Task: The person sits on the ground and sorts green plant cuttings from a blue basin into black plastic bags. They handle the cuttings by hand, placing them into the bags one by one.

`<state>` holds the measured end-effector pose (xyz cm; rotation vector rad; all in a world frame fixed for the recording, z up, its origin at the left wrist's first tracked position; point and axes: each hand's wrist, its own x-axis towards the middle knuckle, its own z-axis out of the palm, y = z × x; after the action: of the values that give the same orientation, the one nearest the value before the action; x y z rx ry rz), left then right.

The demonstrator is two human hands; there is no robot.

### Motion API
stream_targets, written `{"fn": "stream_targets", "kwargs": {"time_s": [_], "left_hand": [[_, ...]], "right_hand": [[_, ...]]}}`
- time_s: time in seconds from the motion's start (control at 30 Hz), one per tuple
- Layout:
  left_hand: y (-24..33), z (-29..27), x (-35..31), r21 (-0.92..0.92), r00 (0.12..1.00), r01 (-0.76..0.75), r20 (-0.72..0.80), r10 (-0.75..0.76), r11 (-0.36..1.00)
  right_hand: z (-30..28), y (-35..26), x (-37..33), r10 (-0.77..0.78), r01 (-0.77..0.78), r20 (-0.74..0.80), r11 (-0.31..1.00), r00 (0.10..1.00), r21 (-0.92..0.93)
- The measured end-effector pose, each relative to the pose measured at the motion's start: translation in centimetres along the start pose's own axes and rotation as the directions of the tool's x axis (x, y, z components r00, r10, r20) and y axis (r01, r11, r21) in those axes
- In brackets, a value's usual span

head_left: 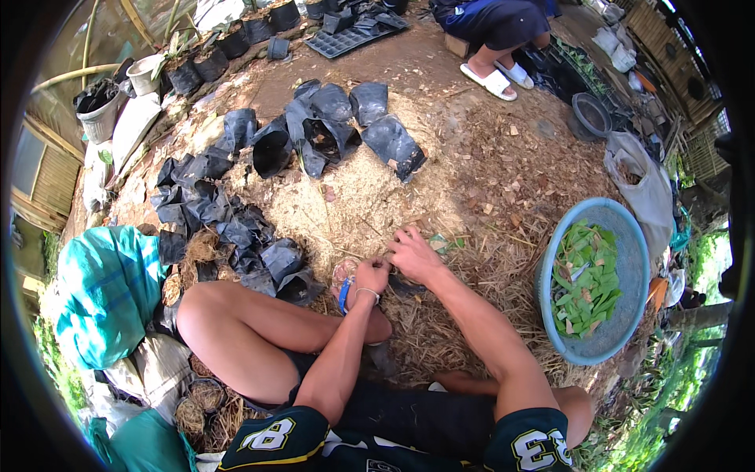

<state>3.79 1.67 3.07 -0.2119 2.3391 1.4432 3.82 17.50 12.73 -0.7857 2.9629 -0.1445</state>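
In front of my crossed legs, my left hand (372, 276) and my right hand (414, 253) meet over a bed of dry straw (440, 315). The left fingers are closed in a pinch, and a blue band (345, 294) circles that wrist. My right fingers bend down against the left fingertips. What lies between them is too small to make out. A dark piece, perhaps black plastic (406, 286), shows just under the right hand. Several black plastic grow bags (283, 258) lie crumpled to the left of my hands.
Filled black grow bags (330, 141) stand ahead on wood shavings (314, 212). A blue basin (554, 330) holding green leaves (586, 279) stands at right. A teal sack (106, 295) sits at left. Far off are a seedling tray (354, 39) and another person's feet in white slides (489, 81).
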Motion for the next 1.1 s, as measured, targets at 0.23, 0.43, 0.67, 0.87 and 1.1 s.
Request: {"fn": "stream_targets", "kwargs": {"time_s": [0.23,0.43,0.67,0.87,1.1], "left_hand": [[-1.2,0.1,0.7,-0.025,0.999,0.009,0.039,-0.008,1.0],[-0.3,0.0,1.3,0.078,0.995,0.05,0.077,-0.056,0.996],[-0.1,-0.5,1.1,0.144,0.999,-0.001,0.051,-0.007,0.99],[0.5,-0.8,0.7,0.078,0.996,0.036,0.074,-0.042,0.996],[1.5,-1.2,0.3,0.13,0.997,0.028,0.064,-0.037,0.991]], "right_hand": [[-5.7,1.8,-0.9,0.142,-0.108,-0.079,0.937,0.987,0.332],[-4.4,0.8,-2.6,0.169,-0.21,0.229,0.964,0.959,0.167],[0.2,-1.5,-3.8,0.236,-0.27,0.173,0.94,0.956,0.21],[1.2,-1.9,-4.6,0.172,-0.198,0.124,0.952,0.977,0.234],[0.6,-1.7,-4.8,0.184,-0.218,0.153,0.944,0.971,0.248]]}}
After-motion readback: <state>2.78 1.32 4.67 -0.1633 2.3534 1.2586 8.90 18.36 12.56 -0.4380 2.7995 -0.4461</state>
